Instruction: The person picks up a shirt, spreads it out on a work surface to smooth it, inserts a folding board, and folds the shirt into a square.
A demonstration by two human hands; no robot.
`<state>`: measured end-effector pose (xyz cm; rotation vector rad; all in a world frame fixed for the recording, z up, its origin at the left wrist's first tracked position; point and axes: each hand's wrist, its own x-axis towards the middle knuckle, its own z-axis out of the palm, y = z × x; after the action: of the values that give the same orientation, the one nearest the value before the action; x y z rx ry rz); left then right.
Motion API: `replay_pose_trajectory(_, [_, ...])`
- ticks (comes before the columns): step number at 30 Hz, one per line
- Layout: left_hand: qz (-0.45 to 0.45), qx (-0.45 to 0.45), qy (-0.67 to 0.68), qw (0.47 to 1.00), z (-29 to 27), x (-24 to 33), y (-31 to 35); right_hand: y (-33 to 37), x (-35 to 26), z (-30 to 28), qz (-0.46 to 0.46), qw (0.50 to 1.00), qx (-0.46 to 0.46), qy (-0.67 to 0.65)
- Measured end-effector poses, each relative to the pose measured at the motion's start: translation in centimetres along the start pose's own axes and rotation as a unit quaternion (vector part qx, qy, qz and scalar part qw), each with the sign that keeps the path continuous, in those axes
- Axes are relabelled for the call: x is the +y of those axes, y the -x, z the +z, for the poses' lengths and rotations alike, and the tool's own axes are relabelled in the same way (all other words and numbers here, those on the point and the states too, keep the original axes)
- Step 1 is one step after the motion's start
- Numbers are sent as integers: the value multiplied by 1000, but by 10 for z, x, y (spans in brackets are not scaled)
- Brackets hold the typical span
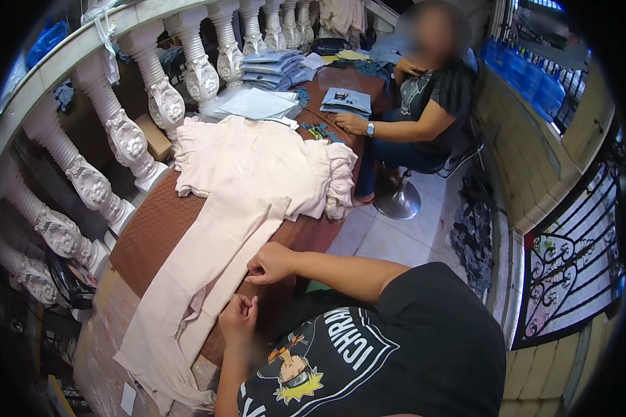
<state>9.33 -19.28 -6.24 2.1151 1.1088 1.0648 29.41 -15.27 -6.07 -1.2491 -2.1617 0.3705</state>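
Pale pink trousers [195, 274] lie spread along the table, their legs reaching toward the near left. Above them lies a pale pink top [257, 156] with gathered, ruffled ends, partly overlapped by the trousers. My right hand [271, 264] is closed at the trousers' right edge, fingertips pinched together. Nearer to me, my left hand [239, 318] is also closed, thumb against the curled fingers, just beside the same edge. Whatever either hand may hold between its fingers is too small or hidden to make out.
Brown cloth [142, 240] covers the table. White sheets [257, 104], a stack of bagged folded garments [271, 68] and small green-handled tools [320, 131] lie farther back. A co-worker [424, 104] sits on a stool at the far right. White balusters [122, 132] line the left; dark scraps [473, 229] lie on the floor.
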Motion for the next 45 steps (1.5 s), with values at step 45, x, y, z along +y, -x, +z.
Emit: replay_pose_trajectory(45, [369,-583,142,710,-203,213,-12,36,-209,-239,-449,748,-416,-255])
